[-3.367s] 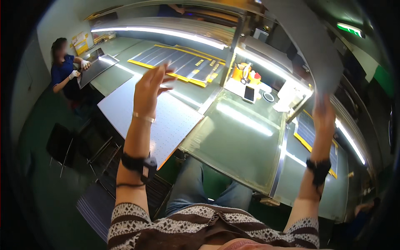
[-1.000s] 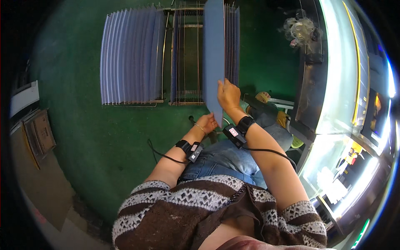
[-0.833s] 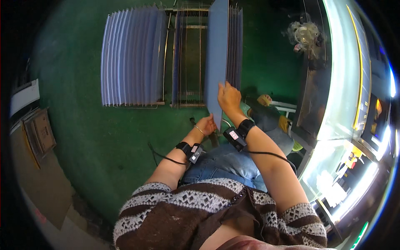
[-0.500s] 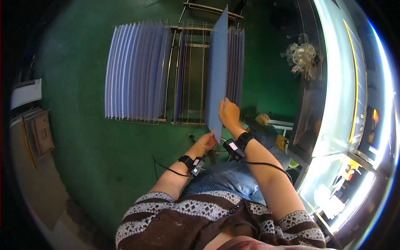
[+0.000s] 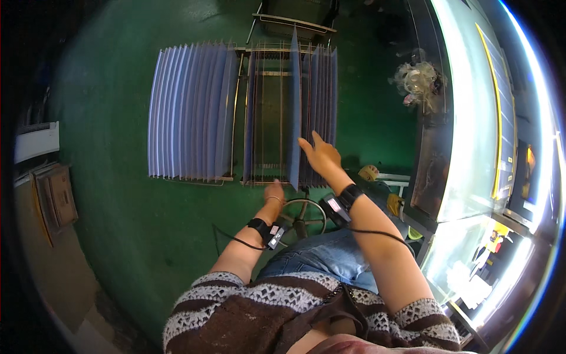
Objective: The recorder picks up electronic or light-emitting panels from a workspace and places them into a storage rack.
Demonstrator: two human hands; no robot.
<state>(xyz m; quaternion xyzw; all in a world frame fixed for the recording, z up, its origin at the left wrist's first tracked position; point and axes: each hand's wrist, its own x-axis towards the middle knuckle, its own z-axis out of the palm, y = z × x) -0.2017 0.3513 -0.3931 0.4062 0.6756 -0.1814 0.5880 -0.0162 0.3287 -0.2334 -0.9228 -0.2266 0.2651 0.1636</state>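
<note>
A thin blue sheet (image 5: 295, 112) stands upright on edge in the right-hand wire rack (image 5: 266, 183), its far end rising above its neighbours. My right hand (image 5: 323, 159) is just right of this sheet, thumb and fingers spread, gripping nothing. At the rack's near bar, left of the sheet's near corner, is my left hand (image 5: 274, 192); its fingers are foreshortened and blurred, so their grip cannot be made out. More upright sheets (image 5: 324, 88) fill the rack's right side, and a gap with thin wires lies left of the blue sheet.
A second rack of closely spaced blue sheets (image 5: 188, 112) stands to the left. A round-based stool (image 5: 303, 221) is in front of me. On the right are a brightly lit glass-topped table (image 5: 471, 135) and a clump of clear plastic (image 5: 417, 82). Cardboard (image 5: 56, 197) leans at the far left.
The blue sheet has gone down into the rack, and my right hand has let go of it, fingers spreading. My left hand has moved left, away from the sheet's near corner.
</note>
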